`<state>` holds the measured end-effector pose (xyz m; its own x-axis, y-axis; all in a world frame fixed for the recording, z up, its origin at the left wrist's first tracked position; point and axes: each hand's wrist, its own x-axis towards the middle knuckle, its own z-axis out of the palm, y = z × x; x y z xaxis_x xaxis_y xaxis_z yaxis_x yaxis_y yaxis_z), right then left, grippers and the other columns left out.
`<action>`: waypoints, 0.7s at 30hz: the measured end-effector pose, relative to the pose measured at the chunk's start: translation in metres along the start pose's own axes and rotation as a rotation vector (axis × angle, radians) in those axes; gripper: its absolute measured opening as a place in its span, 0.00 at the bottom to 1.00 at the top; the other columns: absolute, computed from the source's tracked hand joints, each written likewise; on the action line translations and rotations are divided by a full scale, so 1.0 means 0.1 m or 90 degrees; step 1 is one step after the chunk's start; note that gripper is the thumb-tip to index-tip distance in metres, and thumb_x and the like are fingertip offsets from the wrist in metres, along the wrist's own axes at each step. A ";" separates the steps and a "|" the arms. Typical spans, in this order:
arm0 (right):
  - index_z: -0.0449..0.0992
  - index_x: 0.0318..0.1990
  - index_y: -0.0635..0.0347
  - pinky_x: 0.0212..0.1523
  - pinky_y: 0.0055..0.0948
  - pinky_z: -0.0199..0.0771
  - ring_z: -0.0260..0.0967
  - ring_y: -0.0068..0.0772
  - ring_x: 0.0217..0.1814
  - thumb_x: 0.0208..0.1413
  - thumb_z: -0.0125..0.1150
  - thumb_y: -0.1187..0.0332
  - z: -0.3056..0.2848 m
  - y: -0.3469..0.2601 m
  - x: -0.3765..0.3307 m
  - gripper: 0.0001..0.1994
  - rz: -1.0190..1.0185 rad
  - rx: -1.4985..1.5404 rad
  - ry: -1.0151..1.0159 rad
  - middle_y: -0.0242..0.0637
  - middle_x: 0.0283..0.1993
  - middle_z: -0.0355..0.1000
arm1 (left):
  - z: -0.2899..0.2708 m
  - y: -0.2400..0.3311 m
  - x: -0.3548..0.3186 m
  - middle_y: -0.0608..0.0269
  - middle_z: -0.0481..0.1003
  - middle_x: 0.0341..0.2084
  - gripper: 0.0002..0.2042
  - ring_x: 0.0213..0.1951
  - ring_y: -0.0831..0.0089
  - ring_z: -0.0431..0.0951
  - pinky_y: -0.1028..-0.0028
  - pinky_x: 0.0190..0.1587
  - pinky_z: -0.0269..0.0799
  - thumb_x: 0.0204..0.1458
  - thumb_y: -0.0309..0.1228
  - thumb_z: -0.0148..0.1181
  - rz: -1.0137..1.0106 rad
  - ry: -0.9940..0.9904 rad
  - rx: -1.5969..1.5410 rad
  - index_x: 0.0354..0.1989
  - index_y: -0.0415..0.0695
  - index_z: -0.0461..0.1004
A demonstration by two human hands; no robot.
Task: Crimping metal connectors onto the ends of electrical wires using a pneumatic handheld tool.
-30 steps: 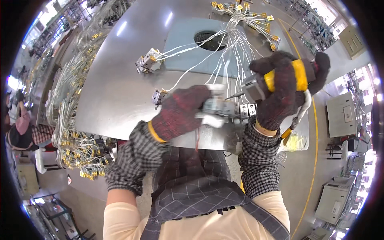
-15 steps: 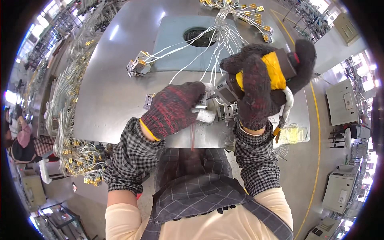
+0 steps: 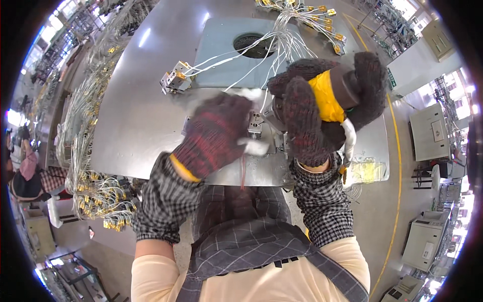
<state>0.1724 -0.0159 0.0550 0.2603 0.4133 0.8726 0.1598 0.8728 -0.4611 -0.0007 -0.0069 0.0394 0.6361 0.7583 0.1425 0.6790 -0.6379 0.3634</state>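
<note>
The right hand (image 3: 314,118), in a dark knit glove, has its grip wrapped tight around a power tool with a yellow band (image 3: 327,98), its fingers folded over the body so that only the yellow middle and a dark end show. The tool's nose points down and to the left, toward a small metal connector block (image 3: 255,123) that sits on the grey desk (image 3: 136,121) just between the two hands. The left hand (image 3: 214,136), in a dark red knit glove, is blurred; it lies over the near side of that block with its fingers curled down, touching or pinching a white piece (image 3: 254,147) beside it, though whether the grip is truly closed on anything I cannot tell. White wires (image 3: 282,48) run from the block area up across a raised grey plate (image 3: 216,50) with a round dark vent (image 3: 256,44), and fan out to a row of yellow-tagged terminals (image 3: 322,20) at the far edge of the desk. A second connector block (image 3: 175,80) with its own wires lies well to the left on the plate's edge. Off the desk's left side hang bundles of wire harnesses with yellow ends (image 3: 95,196). Checked sleeves cover both forearms. Another person (image 3: 25,171) stands at the far left rim.
</note>
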 end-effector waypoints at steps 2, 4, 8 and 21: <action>0.51 0.68 0.56 0.34 0.37 0.85 0.77 0.39 0.33 0.50 0.68 0.80 -0.01 0.03 0.00 0.39 0.005 -0.004 0.005 0.48 0.43 0.72 | 0.00 -0.09 -0.21 0.46 0.67 0.60 0.44 0.60 0.44 0.66 0.49 0.61 0.59 0.40 0.64 0.63 -0.019 0.139 0.148 0.62 0.48 0.66; 0.52 0.67 0.56 0.35 0.36 0.86 0.77 0.38 0.34 0.49 0.68 0.80 0.01 0.02 -0.02 0.40 0.013 -0.002 0.007 0.46 0.44 0.72 | 0.02 -0.15 -0.40 0.51 0.69 0.57 0.42 0.57 0.48 0.70 0.53 0.58 0.64 0.38 0.61 0.67 -0.137 0.010 0.290 0.61 0.51 0.67; 0.52 0.68 0.56 0.36 0.37 0.86 0.78 0.40 0.34 0.53 0.65 0.78 0.08 0.04 -0.01 0.37 0.024 0.098 0.016 0.48 0.44 0.72 | 0.10 -0.43 -0.41 0.54 0.73 0.49 0.40 0.51 0.55 0.76 0.57 0.50 0.72 0.34 0.54 0.74 -0.182 0.012 0.063 0.59 0.51 0.69; 0.52 0.68 0.55 0.32 0.42 0.86 0.78 0.46 0.33 0.61 0.58 0.70 -0.06 0.04 0.04 0.30 -0.016 0.010 -0.053 0.56 0.43 0.74 | 0.28 -0.49 -0.36 0.56 0.76 0.43 0.30 0.46 0.65 0.76 0.69 0.49 0.72 0.36 0.35 0.79 0.132 0.295 -0.331 0.51 0.41 0.75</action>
<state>0.1799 -0.0124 0.0558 0.1769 0.4102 0.8947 0.1504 0.8871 -0.4365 -0.0463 -0.0074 -0.0096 0.4337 0.6809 0.5902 0.2252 -0.7161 0.6606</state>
